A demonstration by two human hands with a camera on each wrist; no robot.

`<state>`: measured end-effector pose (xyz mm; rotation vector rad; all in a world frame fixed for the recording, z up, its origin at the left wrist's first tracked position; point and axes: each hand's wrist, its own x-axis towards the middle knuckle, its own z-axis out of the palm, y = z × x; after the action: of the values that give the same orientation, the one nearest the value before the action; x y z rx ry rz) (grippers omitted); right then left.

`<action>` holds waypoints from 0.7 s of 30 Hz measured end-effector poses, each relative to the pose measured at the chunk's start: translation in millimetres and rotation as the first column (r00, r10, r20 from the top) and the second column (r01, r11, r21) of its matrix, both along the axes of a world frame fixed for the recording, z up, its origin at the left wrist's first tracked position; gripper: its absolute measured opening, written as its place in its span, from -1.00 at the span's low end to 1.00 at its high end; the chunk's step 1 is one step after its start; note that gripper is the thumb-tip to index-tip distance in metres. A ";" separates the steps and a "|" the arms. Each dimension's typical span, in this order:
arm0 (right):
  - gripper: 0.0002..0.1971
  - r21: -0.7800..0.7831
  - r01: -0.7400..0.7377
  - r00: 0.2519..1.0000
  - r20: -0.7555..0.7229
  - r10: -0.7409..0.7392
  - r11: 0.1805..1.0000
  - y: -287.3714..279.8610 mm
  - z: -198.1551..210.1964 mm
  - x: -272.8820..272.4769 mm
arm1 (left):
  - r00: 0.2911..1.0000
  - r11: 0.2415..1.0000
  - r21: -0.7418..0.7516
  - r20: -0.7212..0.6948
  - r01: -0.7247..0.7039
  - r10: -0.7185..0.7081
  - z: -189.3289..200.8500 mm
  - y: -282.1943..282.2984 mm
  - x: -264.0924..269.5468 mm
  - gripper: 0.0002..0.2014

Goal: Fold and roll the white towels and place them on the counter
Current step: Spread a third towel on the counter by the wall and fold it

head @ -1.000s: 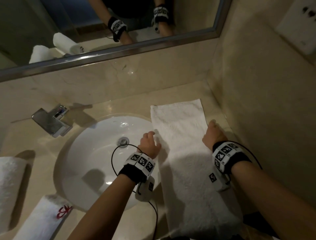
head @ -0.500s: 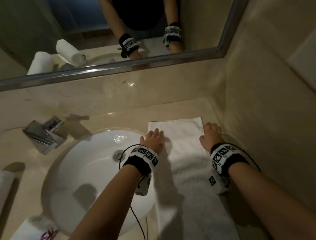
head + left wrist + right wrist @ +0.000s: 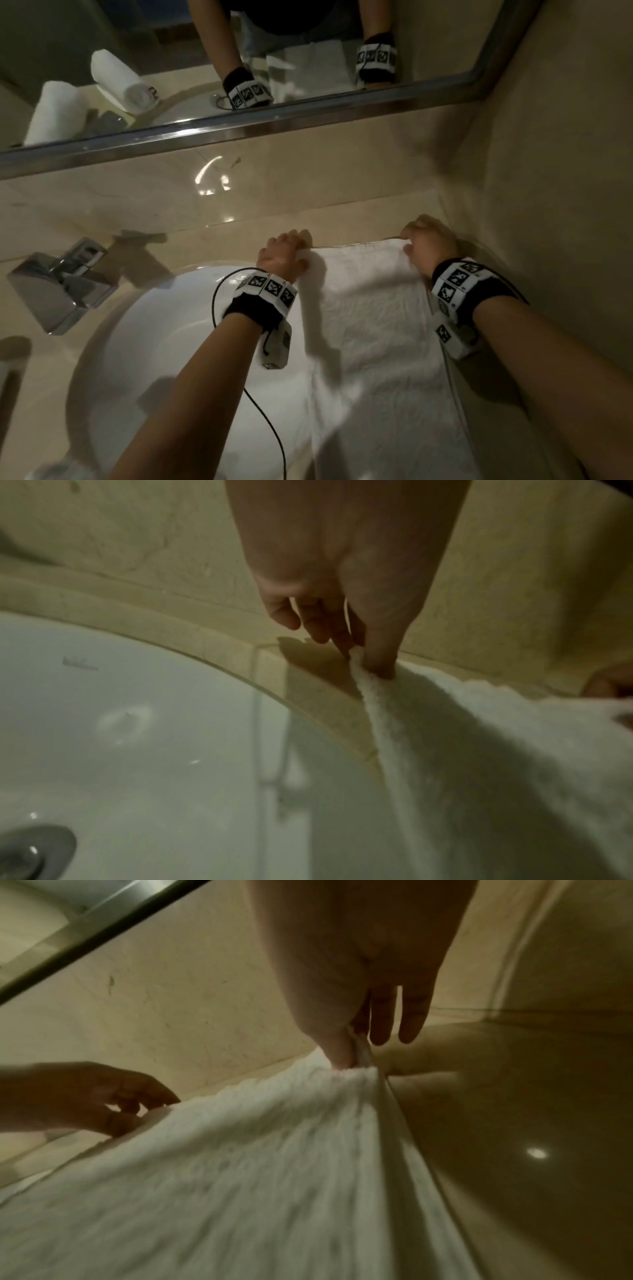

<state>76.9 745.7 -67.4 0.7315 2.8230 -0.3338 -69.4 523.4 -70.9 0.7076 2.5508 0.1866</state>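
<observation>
A white towel [image 3: 373,329] lies folded in a long strip on the beige counter [image 3: 342,219], to the right of the sink. My left hand [image 3: 287,250] pinches its far left corner between thumb and fingers, and the left wrist view shows this pinch on the towel [image 3: 479,737] by the left hand [image 3: 363,653]. My right hand [image 3: 428,240] pinches the far right corner. In the right wrist view the towel [image 3: 240,1177] bunches up under the right hand [image 3: 346,1053], with the left hand [image 3: 113,1102] at the other corner.
A white round sink [image 3: 171,359] with a chrome tap [image 3: 58,284] lies left of the towel. The side wall [image 3: 548,240] stands close on the right. The mirror [image 3: 239,68] above reflects two rolled white towels [image 3: 120,82]. A cable [image 3: 267,411] hangs from my left wrist.
Both hands slid along the towel's side edges to its far end and now pinch the two far corners. The view has tilted up towards the mirror.
</observation>
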 end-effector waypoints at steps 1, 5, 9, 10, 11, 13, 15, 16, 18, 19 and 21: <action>-0.71 -0.006 -0.009 1.000 0.003 0.009 1.000 1.4 3.8 -3.1 | 0.998 0.999 0.020 0.029 -0.050 0.049 -0.8 -0.8 -3.3 -0.57; -0.77 -0.001 -0.059 0.998 0.035 0.059 0.998 9.3 15.2 -8.4 | 0.954 0.956 0.167 0.221 -0.241 0.202 -0.2 0.0 -12.4 -0.67; -0.83 0.062 -0.186 0.978 0.103 0.179 0.981 0.2 25.7 -4.1 | 0.949 0.898 0.339 0.239 -0.282 0.208 -2.7 -5.5 -9.9 -0.79; -0.83 0.093 -0.259 0.961 0.127 0.247 0.961 -2.8 26.8 -2.1 | 0.953 0.880 0.388 0.235 -0.274 0.193 -4.5 -7.6 -8.8 -0.78; -0.74 0.126 -0.329 0.939 0.145 0.310 0.936 -3.7 23.7 1.0 | 0.965 0.883 0.406 0.209 -0.234 0.160 -4.9 -9.5 -8.0 -0.83; -0.62 0.188 -0.403 0.913 0.158 0.378 0.896 -4.8 14.5 3.6 | 0.997 0.923 0.383 0.081 -0.049 0.019 -5.0 -12.9 -7.0 -0.89; -0.62 0.235 -0.465 0.879 0.233 0.415 0.853 -6.7 12.7 4.3 | 0.978 0.901 0.380 -0.081 0.209 -0.193 -3.4 -14.5 -5.4 -0.86; -0.62 0.241 -0.488 0.867 0.245 0.434 0.839 -9.9 14.2 2.9 | 0.945 0.868 0.374 -0.162 0.326 -0.286 -4.7 -18.6 -7.1 -0.82; -0.62 0.252 -0.487 0.870 0.218 0.442 0.836 -10.5 14.0 5.5 | 0.842 0.827 0.225 -0.314 0.515 -0.439 -7.3 -23.9 -10.5 -0.73; -0.63 0.268 -0.490 0.869 0.217 0.444 0.829 -14.4 18.3 6.7 | 0.803 0.818 0.144 -0.344 0.557 -0.486 -6.7 -26.8 -11.4 -0.72; -0.73 0.226 -0.487 0.859 0.299 0.415 0.844 -22.4 26.7 10.4 | 0.728 0.789 0.000 -0.387 0.614 -0.567 -1.3 -30.7 -9.7 -0.89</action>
<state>87.3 723.3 -40.8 0.1076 2.7201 0.2465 -79.1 492.7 -72.2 1.7158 2.4994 -0.0069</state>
